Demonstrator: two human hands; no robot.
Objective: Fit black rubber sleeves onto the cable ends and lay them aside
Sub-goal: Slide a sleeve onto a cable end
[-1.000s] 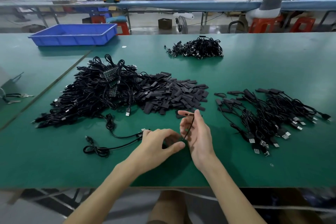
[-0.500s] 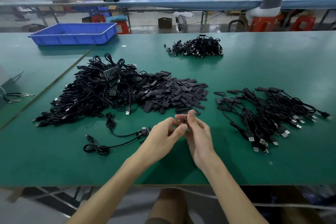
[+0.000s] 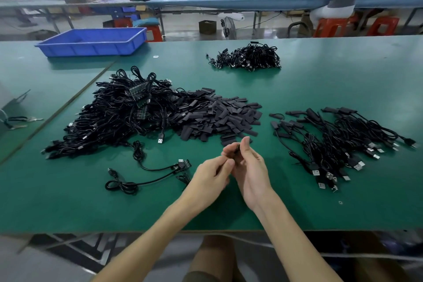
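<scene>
A light, limp cable end (image 3: pixel 237 147) is being pinched by the left hand (image 3: pixel 211 174) and right hand (image 3: pixel 250 167), probably best gripped just behind its tip.

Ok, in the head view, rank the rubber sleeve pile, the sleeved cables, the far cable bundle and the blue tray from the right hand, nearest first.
From the right hand:
1. Rubber sleeve pile, just ahead of the fingertips.
2. Sleeved cables, to its right.
3. Far cable bundle, straight ahead, mid-table.
4. Blue tray, far left.
</scene>
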